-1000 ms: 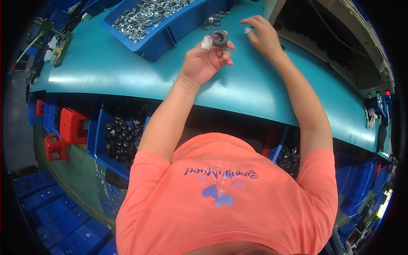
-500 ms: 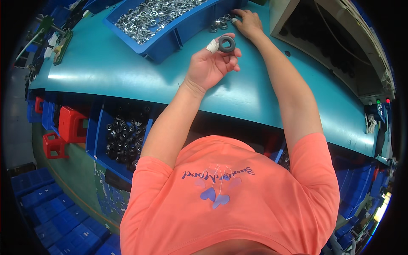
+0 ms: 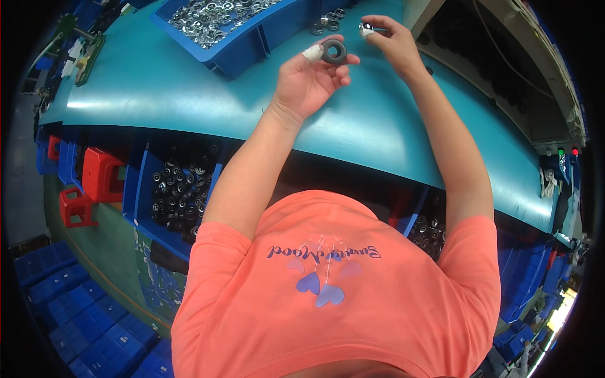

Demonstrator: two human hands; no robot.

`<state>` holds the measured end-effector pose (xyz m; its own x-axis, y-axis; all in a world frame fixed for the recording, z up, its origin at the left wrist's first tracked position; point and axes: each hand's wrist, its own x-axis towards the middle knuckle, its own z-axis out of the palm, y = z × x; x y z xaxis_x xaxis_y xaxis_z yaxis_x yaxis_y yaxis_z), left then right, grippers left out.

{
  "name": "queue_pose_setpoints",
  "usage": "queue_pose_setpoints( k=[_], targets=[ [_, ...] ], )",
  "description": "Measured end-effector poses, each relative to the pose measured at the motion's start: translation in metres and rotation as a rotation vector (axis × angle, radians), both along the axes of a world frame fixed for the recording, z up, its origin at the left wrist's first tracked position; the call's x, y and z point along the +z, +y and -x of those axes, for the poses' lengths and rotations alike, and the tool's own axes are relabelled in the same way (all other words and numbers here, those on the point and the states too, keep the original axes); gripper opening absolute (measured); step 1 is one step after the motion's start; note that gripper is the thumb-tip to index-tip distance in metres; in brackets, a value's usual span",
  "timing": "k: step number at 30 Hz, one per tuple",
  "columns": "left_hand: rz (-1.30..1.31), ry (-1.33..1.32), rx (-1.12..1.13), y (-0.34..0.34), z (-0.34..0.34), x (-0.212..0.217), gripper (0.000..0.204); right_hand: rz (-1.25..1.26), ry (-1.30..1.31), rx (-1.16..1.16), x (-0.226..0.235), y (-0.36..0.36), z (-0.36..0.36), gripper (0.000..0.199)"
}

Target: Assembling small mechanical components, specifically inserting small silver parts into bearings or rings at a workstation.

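Grey ring [image 3: 334,61] at the fingertips of the left hand [image 3: 310,83]

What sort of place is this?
It looks like a factory or workshop, probably for small round parts. A blue plastic bin of shiny silver metal parts stands on a teal worktable, black round parts lie in a blue box below, and the left hand holds a dark grey ring.

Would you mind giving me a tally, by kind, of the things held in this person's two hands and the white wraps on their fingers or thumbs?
Dark grey ring, in the left hand: 1
Shiny metal part, in the right hand: 1
White wraps, one on each hand: 2
Total: 4
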<state>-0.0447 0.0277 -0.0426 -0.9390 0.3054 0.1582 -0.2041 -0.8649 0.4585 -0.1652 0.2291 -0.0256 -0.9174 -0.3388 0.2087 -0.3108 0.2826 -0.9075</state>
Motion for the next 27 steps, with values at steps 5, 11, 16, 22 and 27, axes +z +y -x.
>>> queue_pose_setpoints(
  k=[5,11,16,22,27],
  targets=[
    [0.028,-0.021,0.026,0.004,0.002,-0.002,0.046,0.205,-0.145,0.092,0.017,0.014,-0.058,0.038],
    [0.099,-0.017,0.009,0.006,0.000,-0.006,0.045,0.246,-0.191,0.086,0.017,0.011,-0.086,0.037],
    [0.152,-0.010,0.011,0.006,0.000,-0.008,0.045,0.281,-0.190,0.082,0.015,0.013,-0.088,0.037],
    [0.170,-0.041,0.025,0.006,-0.001,-0.008,0.046,0.317,-0.204,0.066,0.013,0.020,-0.085,0.039],
    [0.197,-0.042,0.036,0.006,0.000,-0.010,0.045,0.274,-0.216,0.069,0.015,0.019,-0.087,0.041]
  ],
)
